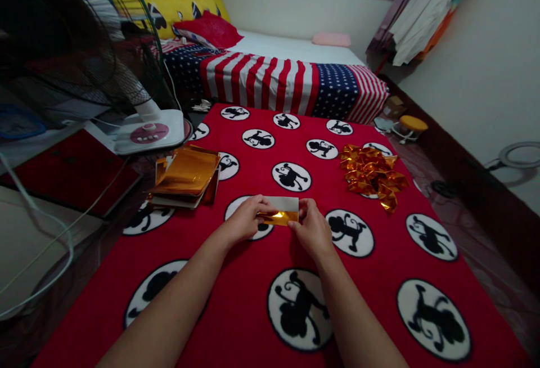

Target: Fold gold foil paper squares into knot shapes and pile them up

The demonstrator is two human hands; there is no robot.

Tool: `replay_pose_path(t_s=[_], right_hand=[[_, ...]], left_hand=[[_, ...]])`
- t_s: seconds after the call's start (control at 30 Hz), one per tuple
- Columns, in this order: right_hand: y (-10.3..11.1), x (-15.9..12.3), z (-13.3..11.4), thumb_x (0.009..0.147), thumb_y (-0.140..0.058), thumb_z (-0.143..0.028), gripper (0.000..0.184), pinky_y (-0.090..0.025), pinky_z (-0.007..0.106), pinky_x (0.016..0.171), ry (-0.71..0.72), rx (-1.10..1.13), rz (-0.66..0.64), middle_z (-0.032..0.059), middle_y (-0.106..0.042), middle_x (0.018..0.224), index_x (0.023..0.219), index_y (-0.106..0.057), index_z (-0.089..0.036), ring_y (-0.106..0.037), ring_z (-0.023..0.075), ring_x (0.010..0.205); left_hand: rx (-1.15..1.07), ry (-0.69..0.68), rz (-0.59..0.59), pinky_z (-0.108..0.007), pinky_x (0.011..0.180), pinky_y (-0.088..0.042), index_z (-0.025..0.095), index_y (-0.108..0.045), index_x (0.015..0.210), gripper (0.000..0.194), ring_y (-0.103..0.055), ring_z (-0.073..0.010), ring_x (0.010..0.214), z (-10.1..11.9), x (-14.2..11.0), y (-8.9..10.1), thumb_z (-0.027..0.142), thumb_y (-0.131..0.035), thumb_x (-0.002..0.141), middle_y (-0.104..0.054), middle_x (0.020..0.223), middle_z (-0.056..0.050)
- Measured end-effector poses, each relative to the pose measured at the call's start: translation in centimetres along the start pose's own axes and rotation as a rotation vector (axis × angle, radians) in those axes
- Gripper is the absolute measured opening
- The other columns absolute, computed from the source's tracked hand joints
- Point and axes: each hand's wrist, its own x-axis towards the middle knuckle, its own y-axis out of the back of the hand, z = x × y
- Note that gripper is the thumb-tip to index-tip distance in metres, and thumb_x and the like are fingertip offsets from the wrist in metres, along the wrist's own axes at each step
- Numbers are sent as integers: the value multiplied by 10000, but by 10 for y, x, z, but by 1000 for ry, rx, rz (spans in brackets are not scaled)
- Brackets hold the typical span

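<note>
A small sheet of gold foil paper (pixel 282 211), white on its back and partly folded, lies between both hands on a red blanket (pixel 236 300) printed with black monkeys in white circles. My left hand (pixel 247 219) pinches the sheet's left edge with curled fingers. My right hand (pixel 311 226) pinches its right edge the same way. A stack of flat gold sheets (pixel 185 175) lies to the left of the hands. A heap of folded gold paper pieces (pixel 372 174) lies to the right, beyond my right hand.
A standing fan (pixel 76 47) with a white base (pixel 147 131) stands at the left edge of the blanket, its cable trailing over the floor. Behind is a bed (pixel 287 78) with a stars-and-stripes cover and cushions. A yellow stool (pixel 413 125) stands by the right wall.
</note>
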Motion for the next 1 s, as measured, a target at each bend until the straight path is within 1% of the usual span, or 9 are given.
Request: replay_pose_path(t_s=[0.13,0.2,0.27,0.37,0.5,0.6,0.77,0.83,1.0], right_hand=[[0,0,0,712,-689,-208,431,-335,250,633,-9,7,-2,-38,-621,900,1085,-477,-244,-605,163,824],[1,-1,-1,712,-694,-212,431,-332,250,636,-13,8,-2,-41,-622,903,1083,-476,-247,-607,165,834],[1,-2,-1,715,-697,-219,428,-329,250,634,-13,5,1,-41,-622,905,1081,-475,-247,-608,166,837],[1,-3,-1,717,-700,-230,422,-326,251,628,-10,-6,6,-39,-623,909,1074,-476,-246,-606,164,827],[0,-1,0,712,-699,-229,425,-335,248,631,-3,3,14,-41,-621,907,1073,-475,-247,-606,162,824],[0,0,1,706,-702,-232,420,-336,246,623,2,13,11,-44,-620,893,1061,-479,-249,-605,159,806],[-1,1,2,693,-701,-222,418,-340,242,618,0,24,12,-41,-626,886,1049,-485,-250,-603,152,788],[1,1,2,691,-699,-225,414,-342,241,611,-5,21,7,-41,-628,888,1046,-487,-250,-605,151,789],[5,0,-6,690,-702,-294,472,-365,256,602,-61,-13,-33,-24,-643,921,1100,-474,-245,-629,175,809]], left_hand=[[41,-45,-45,-264,884,-457,231,-704,1133,505,-574,-168,959,-1,0,5,-38,-525,745,-616,995,-55],[63,-48,-43,-266,889,-454,229,-704,1135,479,-574,-168,960,-1,-1,5,-14,-513,768,-611,999,-58],[91,-32,-15,-272,882,-454,230,-714,1116,406,-574,-171,950,0,-1,2,52,-555,788,-608,1000,-56],[141,27,93,-283,832,-462,237,-740,1055,286,-576,-179,899,5,-1,-9,212,-663,780,-608,952,-47],[232,120,287,-316,808,-456,258,-756,987,249,-566,-200,886,15,-1,-26,319,-719,748,-612,919,-42],[231,121,292,-331,831,-450,271,-752,994,243,-563,-207,912,16,-1,-28,256,-709,755,-616,932,-39],[87,123,149,-294,866,-459,210,-742,1040,366,-572,-182,938,6,0,-16,33,-649,733,-621,986,-52],[30,116,111,-269,860,-464,197,-739,1042,406,-576,-166,933,4,0,-12,-26,-611,729,-616,984,-53],[2,79,93,-261,844,-469,211,-740,1044,424,-577,-162,915,5,-2,-8,-40,-585,739,-608,948,-46]])
